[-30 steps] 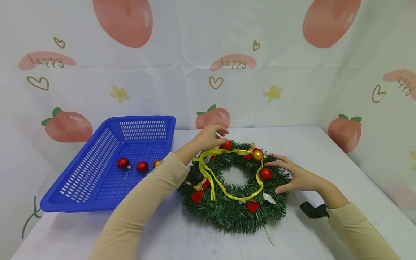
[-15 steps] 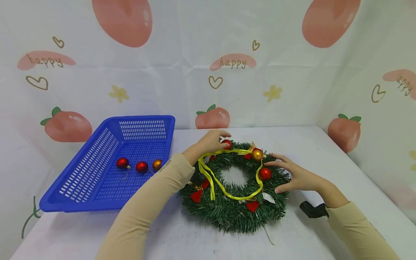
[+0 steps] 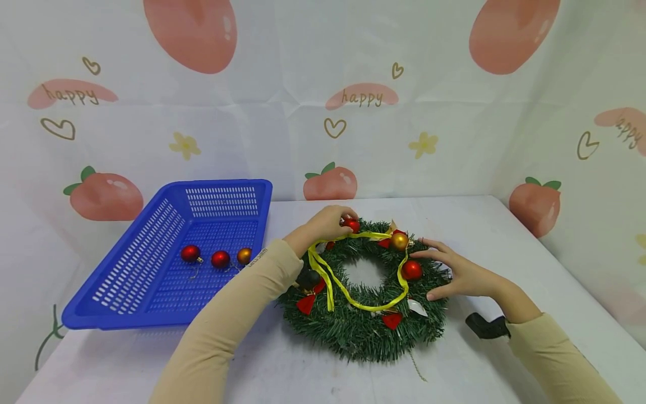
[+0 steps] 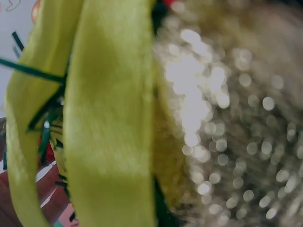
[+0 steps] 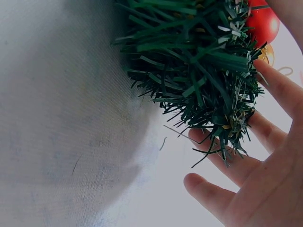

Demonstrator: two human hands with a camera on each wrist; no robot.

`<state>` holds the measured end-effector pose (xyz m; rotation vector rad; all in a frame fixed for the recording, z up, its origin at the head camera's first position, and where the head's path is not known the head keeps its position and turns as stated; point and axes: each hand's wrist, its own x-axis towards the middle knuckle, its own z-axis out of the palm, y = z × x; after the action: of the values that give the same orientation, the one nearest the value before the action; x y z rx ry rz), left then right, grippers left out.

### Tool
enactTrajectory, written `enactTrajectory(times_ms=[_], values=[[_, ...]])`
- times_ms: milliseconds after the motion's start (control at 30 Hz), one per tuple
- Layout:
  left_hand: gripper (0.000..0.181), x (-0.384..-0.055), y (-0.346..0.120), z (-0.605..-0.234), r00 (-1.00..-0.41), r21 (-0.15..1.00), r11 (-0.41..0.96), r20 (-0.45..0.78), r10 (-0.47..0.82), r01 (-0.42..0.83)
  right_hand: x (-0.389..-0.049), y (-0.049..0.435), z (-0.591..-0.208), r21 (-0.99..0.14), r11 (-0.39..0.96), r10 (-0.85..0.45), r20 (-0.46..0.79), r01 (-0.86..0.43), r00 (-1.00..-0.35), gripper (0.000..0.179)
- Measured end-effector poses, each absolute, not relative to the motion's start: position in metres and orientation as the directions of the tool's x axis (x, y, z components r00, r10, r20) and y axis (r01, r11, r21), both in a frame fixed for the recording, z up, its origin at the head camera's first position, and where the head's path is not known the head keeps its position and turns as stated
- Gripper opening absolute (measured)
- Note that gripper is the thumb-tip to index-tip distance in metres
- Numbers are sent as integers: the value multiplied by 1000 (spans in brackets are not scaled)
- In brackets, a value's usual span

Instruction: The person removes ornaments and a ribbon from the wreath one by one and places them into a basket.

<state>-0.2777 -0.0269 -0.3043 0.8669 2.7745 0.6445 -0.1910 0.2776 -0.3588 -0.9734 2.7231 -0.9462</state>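
Note:
A green tinsel wreath [image 3: 353, 336] lies on the white table, with a yellow ribbon [image 3: 370, 308] looped over it and red bows around it. At its far left side my left hand [image 3: 325, 223] holds a red bauble [image 3: 352, 225] between thumb and curled fingers. My right hand [image 3: 466, 275] rests against the wreath's right side, fingers spread, near another red bauble [image 3: 412, 270] and a gold bauble [image 3: 400, 242]. In the left wrist view the ribbon [image 4: 109, 113] and blurred glitter fill most of the picture. The right wrist view has my right fingers touching the tinsel [image 5: 208, 85].
A blue plastic basket [image 3: 121, 321] stands at the left with red and gold baubles [image 3: 220, 259] inside. Behind the table hangs a white printed cloth [image 3: 282, 146]. A green strand [image 3: 418, 367] trails from the wreath's front edge.
My left hand has shifted slightly right and down, and its fingers have closed around the red bauble at the wreath's far side. My right hand stays in place.

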Motion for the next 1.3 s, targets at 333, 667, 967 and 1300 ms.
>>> enactTrajectory(times_ms=[333,667,967,1300], values=[[28,-279,-27,-305,-827,437,745,-4,562,504,-190,277,-359,-584,599,-607,115,-547,-787,72],[28,-276,-29,-295,-836,466,725,63,545,508,-191,278,-360,-577,602,-608,117,-552,-785,72],[30,-269,-40,-282,-798,498,655,138,587,568,-191,279,-360,-581,596,-609,123,-554,-784,72],[30,-255,-54,-272,-790,517,624,194,582,587,-190,277,-359,-586,600,-604,114,-545,-789,72]])
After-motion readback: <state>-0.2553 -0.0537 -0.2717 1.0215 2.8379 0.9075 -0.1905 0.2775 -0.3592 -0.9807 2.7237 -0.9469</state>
